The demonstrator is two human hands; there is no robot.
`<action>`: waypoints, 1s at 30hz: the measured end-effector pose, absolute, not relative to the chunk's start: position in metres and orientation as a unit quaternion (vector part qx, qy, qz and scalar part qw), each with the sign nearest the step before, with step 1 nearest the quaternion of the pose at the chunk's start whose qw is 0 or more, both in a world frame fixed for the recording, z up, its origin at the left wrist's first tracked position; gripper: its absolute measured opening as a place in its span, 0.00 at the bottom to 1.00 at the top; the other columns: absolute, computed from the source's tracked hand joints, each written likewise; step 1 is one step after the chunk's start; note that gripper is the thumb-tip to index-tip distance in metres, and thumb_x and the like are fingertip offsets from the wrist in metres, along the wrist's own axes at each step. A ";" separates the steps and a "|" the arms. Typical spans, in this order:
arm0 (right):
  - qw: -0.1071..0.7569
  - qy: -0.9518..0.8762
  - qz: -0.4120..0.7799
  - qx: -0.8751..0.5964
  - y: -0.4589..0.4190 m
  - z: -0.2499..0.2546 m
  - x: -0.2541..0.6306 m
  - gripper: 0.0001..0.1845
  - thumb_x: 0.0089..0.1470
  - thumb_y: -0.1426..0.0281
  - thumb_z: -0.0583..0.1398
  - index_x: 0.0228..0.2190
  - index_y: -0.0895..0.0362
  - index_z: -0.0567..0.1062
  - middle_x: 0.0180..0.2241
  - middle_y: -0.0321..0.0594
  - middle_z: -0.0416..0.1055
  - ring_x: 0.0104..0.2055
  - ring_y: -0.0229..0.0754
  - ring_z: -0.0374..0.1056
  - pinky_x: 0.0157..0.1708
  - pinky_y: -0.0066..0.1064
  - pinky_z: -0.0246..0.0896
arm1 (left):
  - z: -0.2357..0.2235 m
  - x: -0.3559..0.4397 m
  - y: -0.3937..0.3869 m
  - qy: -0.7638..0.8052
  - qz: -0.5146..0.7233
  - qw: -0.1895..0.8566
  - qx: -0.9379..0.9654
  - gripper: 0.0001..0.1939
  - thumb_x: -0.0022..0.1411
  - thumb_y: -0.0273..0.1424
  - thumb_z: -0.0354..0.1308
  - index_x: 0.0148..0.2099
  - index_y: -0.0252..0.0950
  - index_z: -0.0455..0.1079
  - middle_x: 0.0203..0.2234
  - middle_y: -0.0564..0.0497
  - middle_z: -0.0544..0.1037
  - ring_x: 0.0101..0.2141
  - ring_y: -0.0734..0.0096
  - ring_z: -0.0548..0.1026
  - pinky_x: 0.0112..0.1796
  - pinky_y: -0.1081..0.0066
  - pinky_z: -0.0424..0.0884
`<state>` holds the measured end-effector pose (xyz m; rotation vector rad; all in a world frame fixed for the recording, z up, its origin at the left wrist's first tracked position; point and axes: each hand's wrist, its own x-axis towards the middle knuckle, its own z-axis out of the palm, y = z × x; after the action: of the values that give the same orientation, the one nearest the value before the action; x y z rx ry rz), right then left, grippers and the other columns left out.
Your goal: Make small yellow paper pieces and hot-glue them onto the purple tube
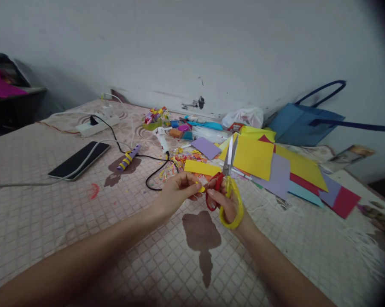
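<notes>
My left hand point(182, 187) pinches a small yellow piece point(201, 186), which looks like cut foam or paper. Close beside it, my right hand point(226, 198) holds a pair of scissors point(228, 164) with one red and one yellow handle loop, blades pointing up and away. The right fingertips are near the yellow piece; whether they touch it I cannot tell. Just beyond both hands lies a yellow strip point(202, 167) among small colourful scraps point(175, 164). A rolled purple piece wrapped with yellow bands point(129, 157) lies to the left.
Coloured sheets point(255, 155) overlap on the right, before a blue bag point(304, 123). A white glue gun point(162, 140) with a black cord stands behind the hands. On the left are a phone point(80, 161) with a cable across it and a power strip point(98, 125).
</notes>
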<state>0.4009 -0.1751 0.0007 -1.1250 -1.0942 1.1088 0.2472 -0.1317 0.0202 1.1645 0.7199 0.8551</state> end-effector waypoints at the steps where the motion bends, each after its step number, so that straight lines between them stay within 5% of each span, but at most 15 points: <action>1: 0.577 -0.466 0.470 -0.479 -0.175 0.000 0.401 0.09 0.46 0.66 0.62 0.29 0.56 0.67 0.18 0.29 0.63 0.17 0.32 0.57 0.17 0.25 0.53 | 0.020 0.247 -0.132 0.320 0.381 0.691 0.524 0.11 0.52 0.34 0.62 0.32 0.32 0.66 0.25 0.54 0.72 0.26 0.78 0.71 0.29 0.75 0.68; 30: 0.549 -0.450 0.475 -0.520 -0.176 0.002 0.400 0.12 0.41 0.68 0.63 0.29 0.56 0.66 0.21 0.29 0.64 0.18 0.31 0.55 0.18 0.25 0.50 | 0.016 0.248 -0.130 0.334 0.340 0.689 0.546 0.11 0.54 0.35 0.61 0.34 0.31 0.68 0.25 0.52 0.73 0.26 0.77 0.72 0.30 0.75 0.70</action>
<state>0.4003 -0.1757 0.0022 -1.2323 -1.0657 1.1239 0.2476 -0.1302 0.0165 1.2214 0.7483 0.7611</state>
